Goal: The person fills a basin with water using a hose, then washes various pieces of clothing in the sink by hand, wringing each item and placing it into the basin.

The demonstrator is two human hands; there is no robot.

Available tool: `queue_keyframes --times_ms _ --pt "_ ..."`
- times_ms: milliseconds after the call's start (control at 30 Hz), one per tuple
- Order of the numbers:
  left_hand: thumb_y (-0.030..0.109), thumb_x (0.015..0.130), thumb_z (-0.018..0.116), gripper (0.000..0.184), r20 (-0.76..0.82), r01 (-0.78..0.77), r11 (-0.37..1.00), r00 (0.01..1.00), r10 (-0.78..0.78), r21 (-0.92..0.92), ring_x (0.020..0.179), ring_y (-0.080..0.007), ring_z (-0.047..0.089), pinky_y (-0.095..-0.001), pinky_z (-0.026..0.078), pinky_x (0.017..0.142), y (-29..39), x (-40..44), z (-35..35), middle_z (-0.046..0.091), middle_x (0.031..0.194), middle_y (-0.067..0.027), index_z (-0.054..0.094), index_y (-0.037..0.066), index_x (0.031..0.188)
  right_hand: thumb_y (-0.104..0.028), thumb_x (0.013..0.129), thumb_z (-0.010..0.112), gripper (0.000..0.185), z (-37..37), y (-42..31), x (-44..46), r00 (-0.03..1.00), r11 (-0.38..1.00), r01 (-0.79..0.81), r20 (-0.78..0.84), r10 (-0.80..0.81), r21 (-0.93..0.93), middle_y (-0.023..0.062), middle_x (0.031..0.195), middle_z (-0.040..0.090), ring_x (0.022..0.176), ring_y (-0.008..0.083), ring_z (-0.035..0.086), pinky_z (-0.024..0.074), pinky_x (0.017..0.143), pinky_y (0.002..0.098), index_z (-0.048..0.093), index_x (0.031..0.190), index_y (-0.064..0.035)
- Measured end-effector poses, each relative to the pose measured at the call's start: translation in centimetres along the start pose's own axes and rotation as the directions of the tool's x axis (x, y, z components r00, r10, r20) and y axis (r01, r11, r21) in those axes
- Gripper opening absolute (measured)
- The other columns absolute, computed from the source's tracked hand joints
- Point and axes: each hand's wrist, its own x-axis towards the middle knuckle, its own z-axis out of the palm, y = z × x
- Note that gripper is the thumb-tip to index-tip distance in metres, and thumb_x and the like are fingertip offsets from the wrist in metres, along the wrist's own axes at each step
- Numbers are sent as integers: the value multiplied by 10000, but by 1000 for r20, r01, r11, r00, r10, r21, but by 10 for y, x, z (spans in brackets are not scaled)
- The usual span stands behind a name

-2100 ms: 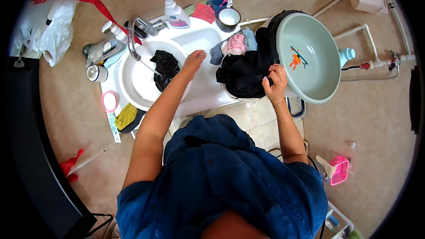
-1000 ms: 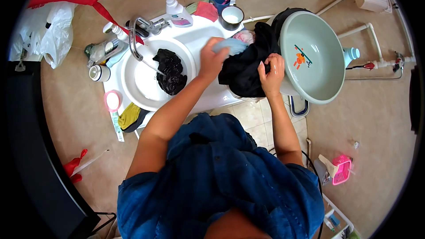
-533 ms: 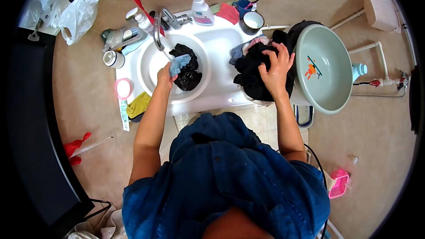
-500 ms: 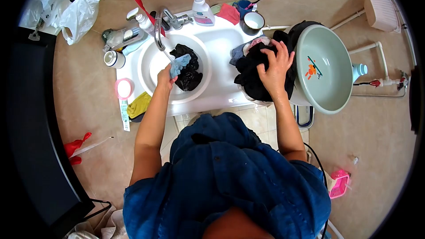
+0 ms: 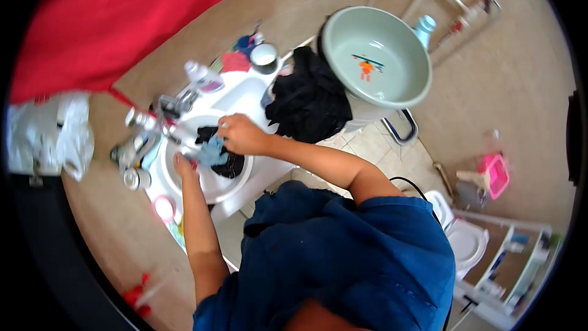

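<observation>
A small light blue cloth (image 5: 212,151) is stretched between my two hands over the white round basin (image 5: 240,179) in the sink. My left hand (image 5: 185,167) is at the cloth's left end, below the faucet (image 5: 166,124); its fingers are partly blurred but seem closed on the edge. On the other side, my right hand (image 5: 242,135) pinches the cloth with curled fingers. Wet-looking black fabric (image 5: 231,167) lies in the basin, partly beneath the blue cloth. To the right, a heap of black clothing (image 5: 308,99) rests at the end of the counter.
A pale green tub (image 5: 401,64) stands beside the black heap. Bottles, among them a white detergent bottle (image 5: 204,78), and an enamel mug (image 5: 264,57) line the sink's back edge. Red fabric (image 5: 135,18) hangs at upper left. A pink basket (image 5: 495,176) is at right.
My right hand has left the black clothing heap and moved left to the light blue cloth over the basin. The view has turned, with more red fabric at upper left.
</observation>
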Motion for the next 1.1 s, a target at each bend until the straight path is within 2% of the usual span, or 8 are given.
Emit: queue_keyframes --times_ms 100,167,233,367,500,600,933,1100 --pt "218 879 651 503 74 -323 778 938 338 540 608 -107 512 -254 423 460 -21 36 -5 605 868 -54 508 115 1351 -122 687 625 147 -3 -6 -1 996 997 45 -74 -49 -55 112 940 601 859 314 609 467 787 440 678 816 -77" --pt "182 885 649 393 276 -504 713 864 421 488 605 -92 511 -245 411 469 -36 75 -1 595 783 -36 561 54 1245 -119 702 626 141 -9 -8 -5 999 998 13 -41 -16 -67 115 952 601 866 305 616 483 788 431 681 823 -74" --pt "165 895 640 275 473 -380 905 844 254 192 585 -85 514 -236 409 483 -7 30 7 578 703 -20 608 14 1124 -119 718 631 128 -22 -8 -8 999 998 -44 12 45 -45 118 968 604 875 298 623 498 789 421 682 826 -73" --pt "166 946 584 162 579 -318 930 800 160 183 501 -86 478 -225 403 509 11 -24 28 530 596 1 625 31 865 -122 753 652 110 -69 -23 -32 989 986 -140 -55 136 -92 106 1000 614 915 296 630 509 811 412 679 846 -69" --pt "216 950 605 185 714 -386 895 690 119 224 525 -83 505 -222 435 521 1 -48 51 572 636 3 655 51 882 -123 773 644 103 -112 -17 -79 952 967 -197 -267 150 -162 110 1015 615 881 305 633 513 808 406 671 846 -56" --pt "199 944 617 165 760 -591 794 580 294 144 559 -74 501 -217 419 531 -18 -57 81 585 709 -2 657 40 922 -95 775 647 69 -159 -20 -118 912 946 -261 -372 175 -193 103 1003 622 891 302 631 519 783 402 675 822 -53" --pt "308 1005 512 352 802 -627 778 443 400 -42 452 -25 311 -225 207 427 29 -274 192 376 531 58 608 32 809 -98 832 641 134 -321 1 -278 740 729 -626 -505 444 -277 121 1195 554 1010 318 600 499 860 386 631 961 -64" --pt "350 1010 498 415 753 -600 790 459 472 -130 507 -44 305 -239 217 470 23 -366 255 362 564 59 612 30 772 -125 836 654 185 -401 27 -365 653 619 -739 -508 562 -264 142 1245 529 1057 337 589 490 891 400 636 1011 -68"
